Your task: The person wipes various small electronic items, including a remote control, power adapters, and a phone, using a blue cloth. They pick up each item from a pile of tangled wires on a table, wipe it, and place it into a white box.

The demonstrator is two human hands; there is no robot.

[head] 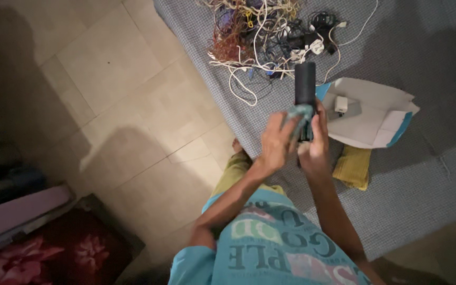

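Observation:
My right hand (317, 142) grips the lower end of a black cylindrical device (305, 84), held upright above the bed. My left hand (278, 140) presses a small pale blue-green cloth (297, 115) against the cylinder's lower part. Both hands are close together over the near edge of the blue checked bedsheet (423, 195).
A tangle of white, black and reddish cables (259, 31) lies at the far end of the bed. An opened white cardboard box (370, 113) holding a small white part (341, 104) sits right of my hands, with a folded yellow cloth (353, 168) below it. Tiled floor (117, 95) lies left.

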